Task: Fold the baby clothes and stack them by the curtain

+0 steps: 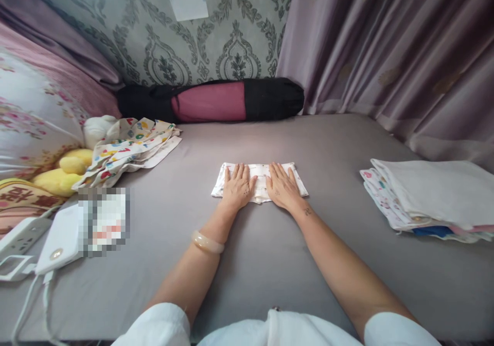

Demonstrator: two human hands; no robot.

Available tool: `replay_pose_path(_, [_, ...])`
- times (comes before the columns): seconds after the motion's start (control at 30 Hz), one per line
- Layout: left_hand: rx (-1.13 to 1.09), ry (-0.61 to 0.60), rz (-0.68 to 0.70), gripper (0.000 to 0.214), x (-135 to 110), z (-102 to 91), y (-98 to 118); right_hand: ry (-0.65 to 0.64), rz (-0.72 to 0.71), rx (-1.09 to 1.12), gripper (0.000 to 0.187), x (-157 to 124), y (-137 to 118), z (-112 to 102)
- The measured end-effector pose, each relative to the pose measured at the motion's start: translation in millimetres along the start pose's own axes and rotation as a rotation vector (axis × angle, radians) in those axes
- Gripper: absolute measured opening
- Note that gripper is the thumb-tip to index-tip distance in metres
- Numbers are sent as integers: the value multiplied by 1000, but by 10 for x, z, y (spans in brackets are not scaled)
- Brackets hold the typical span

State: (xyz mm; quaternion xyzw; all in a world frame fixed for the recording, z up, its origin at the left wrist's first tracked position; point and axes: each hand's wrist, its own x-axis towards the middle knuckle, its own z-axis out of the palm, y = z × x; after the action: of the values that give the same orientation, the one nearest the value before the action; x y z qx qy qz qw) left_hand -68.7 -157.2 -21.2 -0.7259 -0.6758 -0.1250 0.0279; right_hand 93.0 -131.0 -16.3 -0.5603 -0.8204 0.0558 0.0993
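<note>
A small white patterned piece of cloth, folded into a flat rectangle, lies on the grey sheet in front of me. My left hand is pressed flat on its left half, palm down, fingers stretched out and pointing away. On its right half rests my right hand, likewise flat with the fingers extended. Both thumbs point inward, with a strip of cloth showing between them. The cloth beneath my palms is hidden. A pale bangle circles my left wrist.
To the right lies a stack of folded cloths. A crumpled colourful-print cloth sits at left, beside a yellow plush toy. Nearer are a white box with cables and a power strip. A black-and-pink rolled bag lies along the wall.
</note>
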Motion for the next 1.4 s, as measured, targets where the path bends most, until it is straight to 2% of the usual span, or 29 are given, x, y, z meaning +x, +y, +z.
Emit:
replay_pose_path(0.3, [-10,24,-11,57,-4,0,5,21,1,-4,58,-3,-3,5])
replay_pose_path(0.53, [-14,112,-113,59,23,39,-48,122,49,-31,57,2,30,-7])
replay_pose_path(0.7, [-3,62,-140,60,14,67,-75,53,86,-41,58,11,54,29])
replay_pose_path(0.87, [6,43,-146,62,5,64,-67,51,85,-42,58,15,55,46])
replay_pose_path(1.13, [32,130,-177,60,-1,-2,-87,118,128,-85,59,1,89,-5])
replay_pose_path(1.4, [30,-12,-234,64,2,1,-116,50,181,-112,59,11,113,-5])
